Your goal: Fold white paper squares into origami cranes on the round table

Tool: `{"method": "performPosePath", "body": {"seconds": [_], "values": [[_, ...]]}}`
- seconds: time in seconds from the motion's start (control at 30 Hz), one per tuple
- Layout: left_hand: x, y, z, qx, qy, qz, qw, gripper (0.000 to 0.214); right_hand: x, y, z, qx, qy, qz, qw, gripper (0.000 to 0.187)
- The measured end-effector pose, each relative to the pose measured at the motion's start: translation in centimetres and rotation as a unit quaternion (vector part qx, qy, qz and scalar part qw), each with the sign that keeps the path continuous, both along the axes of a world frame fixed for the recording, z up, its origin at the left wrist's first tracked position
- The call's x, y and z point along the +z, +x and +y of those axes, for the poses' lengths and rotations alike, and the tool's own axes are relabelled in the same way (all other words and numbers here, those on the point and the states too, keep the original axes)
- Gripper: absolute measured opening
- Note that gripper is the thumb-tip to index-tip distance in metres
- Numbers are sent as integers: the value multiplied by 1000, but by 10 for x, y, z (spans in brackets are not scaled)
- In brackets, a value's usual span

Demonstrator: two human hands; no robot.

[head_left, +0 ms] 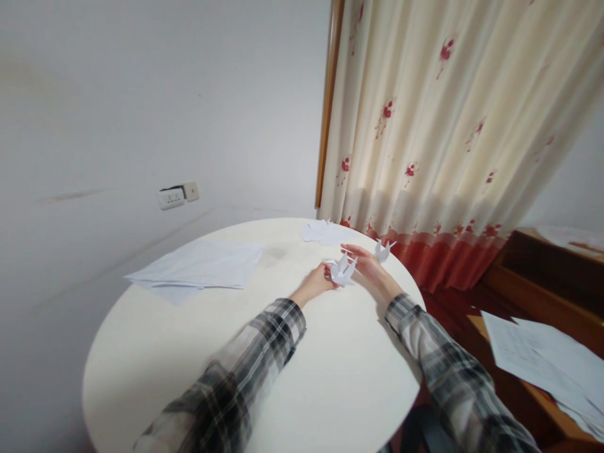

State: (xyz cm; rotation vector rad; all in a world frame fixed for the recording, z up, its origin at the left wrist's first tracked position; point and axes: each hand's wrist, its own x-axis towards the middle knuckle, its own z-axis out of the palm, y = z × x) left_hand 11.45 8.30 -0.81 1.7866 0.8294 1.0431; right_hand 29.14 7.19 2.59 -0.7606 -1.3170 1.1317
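Note:
A small white folded paper crane (342,270) sits between my two hands near the far edge of a round white table (189,358). My left hand (317,282) has its fingers closed on the crane's left side. My right hand (365,263) lies beside the crane with fingers stretched out, touching its right wing. A second white paper crane (382,250) stands just beyond my right hand at the table's rim. Both arms wear a checked plaid shirt.
A stack of white paper sheets (201,267) lies at the table's left. More folded white paper (323,233) rests at the far edge. A flowered curtain (438,132) hangs behind. Loose sheets (542,358) lie on a wooden surface at right. A wall socket (177,195) is at left.

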Motion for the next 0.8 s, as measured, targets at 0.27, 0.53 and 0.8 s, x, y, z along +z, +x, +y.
{"method": "performPosePath", "body": {"seconds": [0.27, 0.53, 0.8], "values": [[-2, 1, 2, -35, -41, -42, 998, 39, -5, 7, 3, 4, 11, -32, 999, 25], [-4, -2, 6, 0, -1, 18, 1000, 37, -10, 13, 7, -100, 23, -101, 990, 17], [2, -10, 4, 64, 54, 106, 991, 29, -19, 10, -2, -65, -57, -161, 983, 7]]}}
